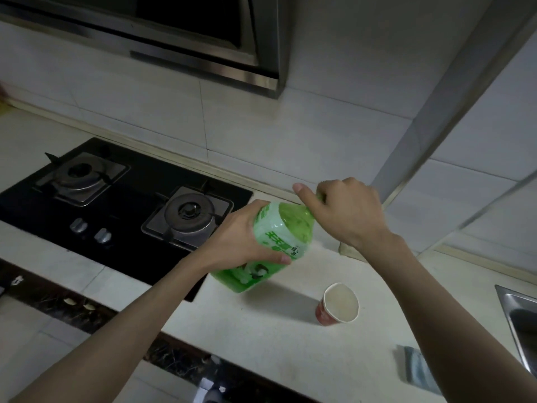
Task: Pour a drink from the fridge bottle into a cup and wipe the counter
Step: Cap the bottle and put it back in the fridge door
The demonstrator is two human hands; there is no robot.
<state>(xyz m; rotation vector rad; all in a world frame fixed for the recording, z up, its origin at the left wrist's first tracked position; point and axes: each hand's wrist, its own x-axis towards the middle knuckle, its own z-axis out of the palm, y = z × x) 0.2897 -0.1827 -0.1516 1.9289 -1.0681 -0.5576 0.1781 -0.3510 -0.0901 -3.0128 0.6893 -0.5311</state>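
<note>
A: Bottle (273, 242) first. Where is it, and who has it?

B: Mid-frame, lifted off the counter (276, 344) and tilted, neck toward one o'clock. The left hand (238, 239) wraps its labelled body, fingers curled round the far side and thumb pressed along the near side. The right hand (345, 210) is closed over the neck end, fingers bunched where the cap would be; the cap itself is hidden, so I cannot tell whether it is on or off.

A: Why hold it that way?

B: I judge it a steadying grip against a twisting one: body braced, top worked. That suits opening before any pouring.

A: And the cup (338, 303)?

B: Upright on the counter at about five o'clock from the bottle, apart from it, mouth open and apparently empty. It stands below the right forearm, close enough for a short tip later.

A: Room to move?

B: Bare counter lies between bottle and cup. The hob (116, 199) sits at nine o'clock, its near corner just beside the bottle's base. The sink (520, 315) rim is at three o'clock of the cup, and a folded blue cloth (418, 370) lies at five o'clock, near the counter's front edge, handy for wiping. The cup looks light, so a knock from the forearm could topple it.
</note>
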